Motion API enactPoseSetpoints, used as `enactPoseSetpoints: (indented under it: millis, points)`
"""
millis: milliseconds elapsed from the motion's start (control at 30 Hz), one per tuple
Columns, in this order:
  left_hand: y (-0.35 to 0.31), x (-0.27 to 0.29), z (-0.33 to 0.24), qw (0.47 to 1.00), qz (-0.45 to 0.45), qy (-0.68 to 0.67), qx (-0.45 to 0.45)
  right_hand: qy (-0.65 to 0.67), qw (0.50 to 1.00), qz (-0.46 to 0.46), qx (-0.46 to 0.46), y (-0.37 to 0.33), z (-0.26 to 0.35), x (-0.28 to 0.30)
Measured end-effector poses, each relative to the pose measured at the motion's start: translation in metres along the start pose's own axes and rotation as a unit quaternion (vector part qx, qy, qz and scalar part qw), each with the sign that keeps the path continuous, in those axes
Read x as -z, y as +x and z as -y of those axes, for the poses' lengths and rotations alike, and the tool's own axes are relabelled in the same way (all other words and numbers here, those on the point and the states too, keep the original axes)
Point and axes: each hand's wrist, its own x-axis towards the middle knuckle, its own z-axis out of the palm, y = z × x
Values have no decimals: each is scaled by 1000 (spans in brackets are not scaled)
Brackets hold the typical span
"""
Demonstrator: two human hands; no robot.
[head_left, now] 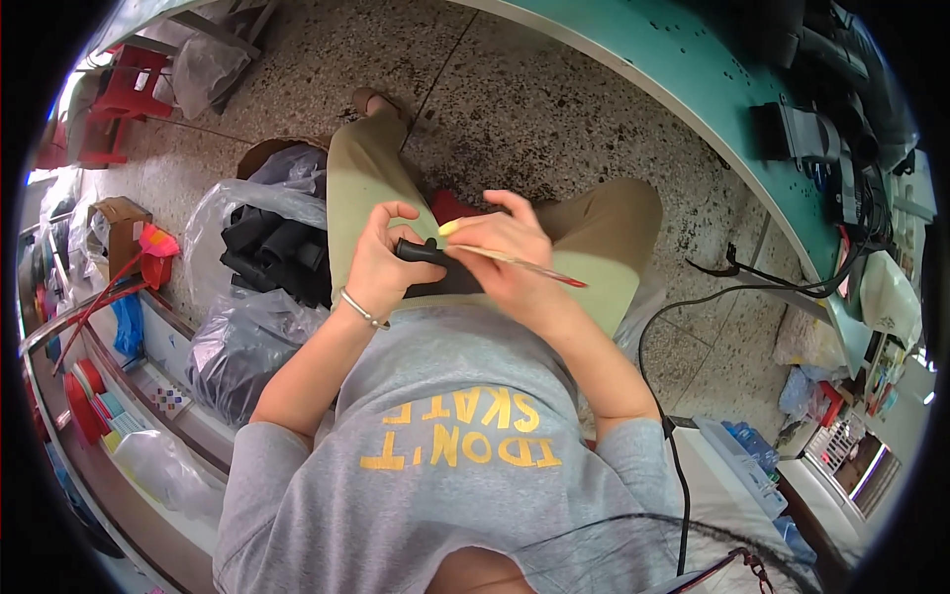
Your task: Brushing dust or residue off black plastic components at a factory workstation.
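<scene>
Above my lap, my left hand [381, 262] is closed on a black moulded piece [420, 251] with a small knob at its upper end. The rest of that piece runs toward my right hand and is partly hidden by the fingers. My right hand [510, 252] pinches a thin light-coloured stick [529, 266] with a red end; its kind is not clear, and its other end lies close to the black piece. Something small and yellow [448, 228] shows at a right fingertip. Dark material lies across my lap under both hands.
At my left stands a clear plastic bag [213, 223] with black parts [272, 246] inside. A green-topped table [683, 69] curves along the far right, bearing black equipment [807, 134]. A black cable [648, 332] hangs by my right arm. Red stools [129, 94] stand far left.
</scene>
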Motion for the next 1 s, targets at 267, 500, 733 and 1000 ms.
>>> enactPoseSetpoints:
  millis: [267,500,733,1000]
  points:
    - [1,-2,-2,990,-3,138,-29,141,973,47,-177,-7,-16,-12]
    - [2,-5,1,983,2,181,-38,-15,998,52,-44,-6,-22,-23]
    - [4,0,-1,990,-13,138,-1,-35,994,-64,-80,7,-24,2]
    - [5,-5,-1,983,22,176,-55,236,928,44,-283,-13,-16,-7]
